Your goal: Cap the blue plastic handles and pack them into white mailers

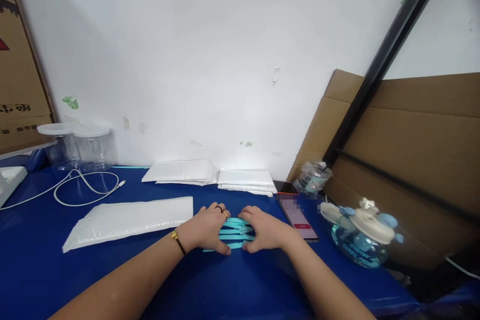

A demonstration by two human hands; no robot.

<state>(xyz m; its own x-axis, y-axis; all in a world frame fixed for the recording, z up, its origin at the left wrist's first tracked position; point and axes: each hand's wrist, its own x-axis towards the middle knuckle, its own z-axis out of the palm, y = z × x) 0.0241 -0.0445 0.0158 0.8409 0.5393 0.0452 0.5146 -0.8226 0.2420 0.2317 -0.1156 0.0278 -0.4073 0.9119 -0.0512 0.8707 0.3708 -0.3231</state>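
Observation:
Several thin turquoise strips [237, 232], flat and narrow, lie side by side on the blue tabletop. Their exact kind does not show. My left hand [208, 227] curls over their left ends, fingers on the far side and thumb on the near side; a dark ring, a gold ring and a black cord bracelet with a gold bead are on it. Over the right ends, my right hand [264, 229] closes the same way, with its thumb at the near strip. Both palms hide the strip ends. Left of my left hand lies a white plastic packet [131, 222].
Along the wall lie two stacks of white packets [180, 172] [245, 180]. A phone [300, 217] and a clear water jug [360, 240] stand to the right. Back left are two lidded clear jars [93, 147] and a white cable [86, 190]. Cardboard [420, 160] leans at right.

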